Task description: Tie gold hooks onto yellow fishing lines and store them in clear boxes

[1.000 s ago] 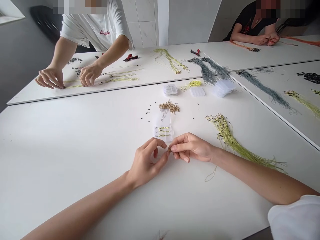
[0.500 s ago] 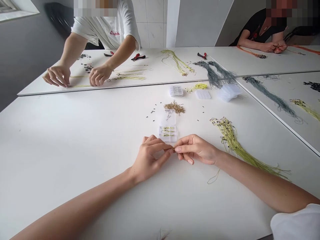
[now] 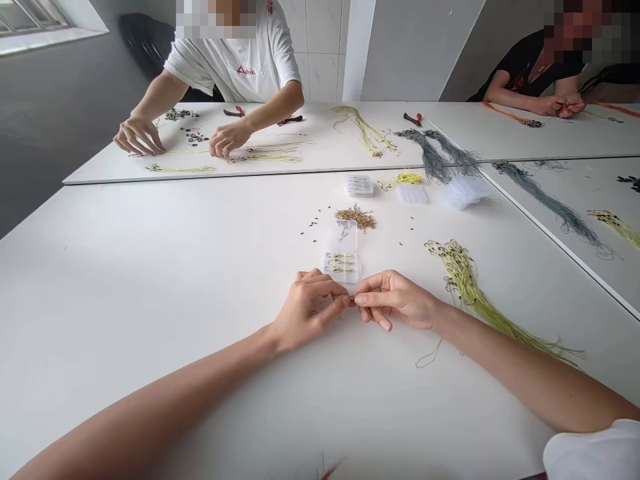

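Observation:
My left hand [image 3: 310, 310] and my right hand [image 3: 393, 300] meet above the white table, their fingertips pinching a small gold fishing hook [image 3: 353, 300] that is mostly hidden by my fingers. A thin yellow-green line runs from my right hand's side to a loop on the table. Just beyond my hands lies a transparent plastic box [image 3: 343, 267] holding several yellow-green rigs. Farther on is a pile of gold hooks [image 3: 356, 217], with small black beads [image 3: 313, 223] scattered around it. A long bundle of yellow-green lines [image 3: 465, 287] lies to the right of my right forearm.
Several transparent boxes [image 3: 415, 193] and grey-green line bundles [image 3: 433, 155] lie at the far edge of this table. A person in a white T-shirt [image 3: 230, 67] works at the adjoining table with pliers [image 3: 290, 120]. Another person [image 3: 530, 80] handles orange line at the far right.
The view has shifted, so the table sits farther right and lower. My hands still pinch the hook together. The white-shirted person's hands have moved back and farther apart.

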Demonstrator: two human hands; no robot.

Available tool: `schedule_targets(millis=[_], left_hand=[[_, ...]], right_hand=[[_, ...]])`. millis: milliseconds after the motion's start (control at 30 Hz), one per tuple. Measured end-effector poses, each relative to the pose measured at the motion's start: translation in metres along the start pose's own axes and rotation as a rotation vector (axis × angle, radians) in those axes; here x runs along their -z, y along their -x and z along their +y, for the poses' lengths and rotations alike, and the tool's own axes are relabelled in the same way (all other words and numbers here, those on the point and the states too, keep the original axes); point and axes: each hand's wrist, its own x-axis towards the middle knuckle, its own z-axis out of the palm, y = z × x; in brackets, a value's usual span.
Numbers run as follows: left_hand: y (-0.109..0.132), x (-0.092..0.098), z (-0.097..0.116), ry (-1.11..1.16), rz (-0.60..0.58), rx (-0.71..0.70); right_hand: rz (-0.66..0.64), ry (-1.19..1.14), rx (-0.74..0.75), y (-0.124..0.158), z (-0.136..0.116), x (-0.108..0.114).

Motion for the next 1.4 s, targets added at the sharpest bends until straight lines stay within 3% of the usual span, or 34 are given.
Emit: schedule_targets(millis=[767, 1033, 1400], left_hand=[[0.0006, 0.0012, 0.0022, 0.099, -0.061, 0.005], [-0.0008, 0.0029, -0.001, 0.145, -0.04, 0.008], [0.003, 0.0016, -0.0011, 0.066, -0.004, -0.132]], right_hand=[[-0.065, 0.248, 0.063, 0.0047, 0.0021, -0.0059], [-0.045, 0.19, 0.058, 0.0075, 0.0038, -0.004], [-0.021, 0.103, 0.084, 0.0067, 0.0054, -0.0037]])
